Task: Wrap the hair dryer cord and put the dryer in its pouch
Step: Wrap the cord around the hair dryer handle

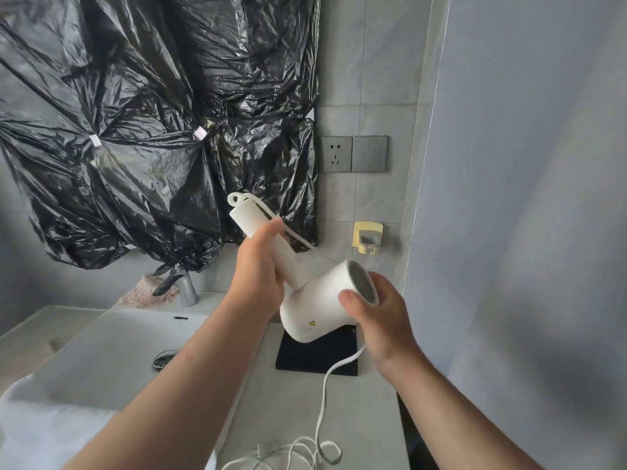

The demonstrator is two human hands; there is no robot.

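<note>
Left hand (258, 262) first: it's wrapped around the handle of the white hair dryer (315, 303), fingers curled shut on it, with the handle's end and its hanging loop poking up above the knuckles. One strand of the cord (324, 405) runs from that loop end down past the fingers of this hand, so the wrapping looks barely begun. Moving across, the dryer's barrel sits between the two hands, held up off the bench (305, 418), and beneath it lies a flat black pouch (317, 357), just below the right hand's wrist side. Now the right hand (376, 313): closed over the barrel's open end, thumb pressed on the side, fingers cupping behind. Most of the cord trails down under this hand and pools in loose loops on the bench, plug end near the frame's bottom. To do this well, I'd judge the left hand should pin the strand against the handle while the right lets go of the barrel, gathers slack and winds even, snug turns without kinking near the handle's end. Writing? None readable; only a small yellow-green triangle mark on the barrel, left of the right thumb.
</note>
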